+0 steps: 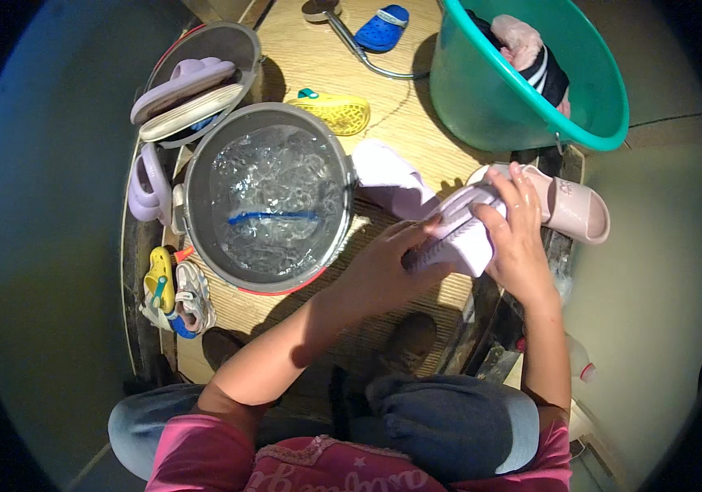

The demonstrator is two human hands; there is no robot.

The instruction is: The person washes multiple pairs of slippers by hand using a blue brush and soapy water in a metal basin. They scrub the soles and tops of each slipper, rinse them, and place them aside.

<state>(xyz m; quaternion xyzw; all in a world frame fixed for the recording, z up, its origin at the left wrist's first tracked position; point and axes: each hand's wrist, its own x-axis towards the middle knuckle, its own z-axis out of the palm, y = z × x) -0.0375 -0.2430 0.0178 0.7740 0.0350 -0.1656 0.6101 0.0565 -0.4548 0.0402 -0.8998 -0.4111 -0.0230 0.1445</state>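
Both my hands grip a lilac slide sandal, tilted on its side to the right of the water bucket. My left hand holds its lower left end, and my right hand has its fingers over the upper right part. Just behind it, another pale lilac slide lies on the floor beside the grey bucket. Beyond my right hand a pink slide rests on the dark edge. A blue stick-like thing is in the bucket's rippling water.
A green tub with clothes stands back right, near a shower head and a blue clog. A yellow clog lies behind the bucket. Left are a second bucket holding slides, a lilac slide, and small shoes.
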